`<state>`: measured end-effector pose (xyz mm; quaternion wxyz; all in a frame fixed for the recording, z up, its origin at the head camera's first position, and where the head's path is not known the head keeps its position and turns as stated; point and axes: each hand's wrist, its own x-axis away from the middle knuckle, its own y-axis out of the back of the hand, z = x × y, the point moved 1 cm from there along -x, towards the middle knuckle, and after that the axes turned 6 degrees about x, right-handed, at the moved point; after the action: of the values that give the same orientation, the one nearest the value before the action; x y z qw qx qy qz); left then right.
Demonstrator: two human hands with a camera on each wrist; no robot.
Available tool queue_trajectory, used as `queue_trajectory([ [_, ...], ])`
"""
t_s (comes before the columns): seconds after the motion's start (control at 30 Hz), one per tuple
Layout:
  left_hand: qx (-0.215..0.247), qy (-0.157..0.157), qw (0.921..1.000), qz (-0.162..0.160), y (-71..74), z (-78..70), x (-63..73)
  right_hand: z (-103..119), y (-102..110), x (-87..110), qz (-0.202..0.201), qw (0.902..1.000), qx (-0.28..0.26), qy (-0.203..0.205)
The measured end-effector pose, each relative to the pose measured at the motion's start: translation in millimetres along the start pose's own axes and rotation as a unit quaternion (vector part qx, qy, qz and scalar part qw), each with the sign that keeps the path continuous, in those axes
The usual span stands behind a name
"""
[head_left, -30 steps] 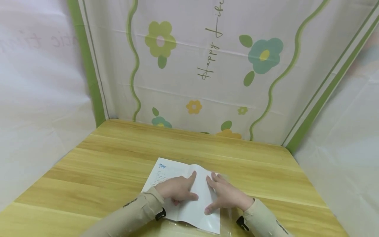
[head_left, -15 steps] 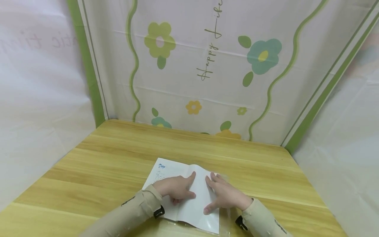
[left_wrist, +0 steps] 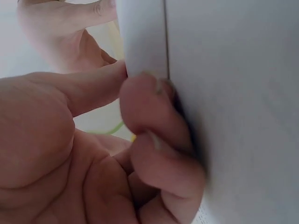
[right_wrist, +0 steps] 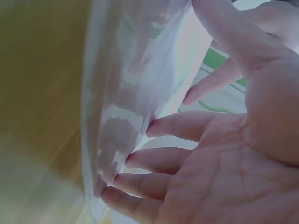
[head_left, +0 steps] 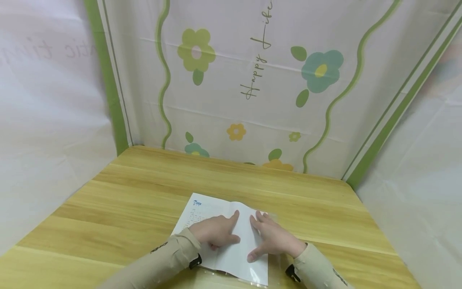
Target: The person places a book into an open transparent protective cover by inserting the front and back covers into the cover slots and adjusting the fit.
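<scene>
A white booklet (head_left: 234, 259) lies open on the wooden table, its left page (head_left: 197, 209) printed with small text and a blue mark. My left hand (head_left: 216, 230) presses on the booklet near the fold, index finger and thumb extended. In the left wrist view, the other fingers (left_wrist: 163, 154) are curled against the paper. My right hand (head_left: 277, 237) rests spread on the blank right page, fingers straight. Clear plastic (right_wrist: 112, 93) juts past the booklet's right edge; in the right wrist view the fingertips (right_wrist: 135, 159) touch along that border.
The wooden table (head_left: 144, 188) extends around the booklet to all sides. A flowered white cloth (head_left: 216, 92) hangs behind the table's far edge, with pale cloth (head_left: 47, 120) on the left and more pale cloth (head_left: 415, 192) on the right.
</scene>
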<state>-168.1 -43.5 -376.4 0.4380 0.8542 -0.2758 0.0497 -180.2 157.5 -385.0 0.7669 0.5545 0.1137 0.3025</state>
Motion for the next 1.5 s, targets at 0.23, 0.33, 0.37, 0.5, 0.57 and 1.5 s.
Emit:
queue_trajectory([
  [0.23, -0.031, 0.004, 0.9994, -0.016, -4.9, -0.3, -4.2, 2.4, -2.5, -2.3, -0.002, 1.0, -0.005, -0.006],
  [0.33, -0.037, 0.003, 0.9991, -0.022, -6.1, -0.7, -3.6, 4.8, -2.4, -3.9, -0.005, 1.0, 0.004, -0.004],
  [0.37, -0.036, 0.003, 0.9991, -0.022, -6.3, -1.0, -3.2, 5.6, -2.6, -4.4, -0.004, 1.0, 0.006, -0.004],
  [0.5, -0.033, 0.0, 0.9992, -0.022, -7.0, -1.9, -2.0, 7.0, -4.0, -6.0, -0.001, 0.9999, 0.013, -0.006],
  [0.57, -0.031, -0.002, 0.9993, -0.023, -7.4, -1.9, -2.0, 7.0, -4.6, -6.6, 0.0, 0.9999, 0.014, -0.009],
  [1.5, -0.014, 0.035, 0.9978, -0.054, -5.5, 0.6, -4.6, 13.4, -1.3, -13.6, 0.002, 0.9997, 0.021, 0.012],
])
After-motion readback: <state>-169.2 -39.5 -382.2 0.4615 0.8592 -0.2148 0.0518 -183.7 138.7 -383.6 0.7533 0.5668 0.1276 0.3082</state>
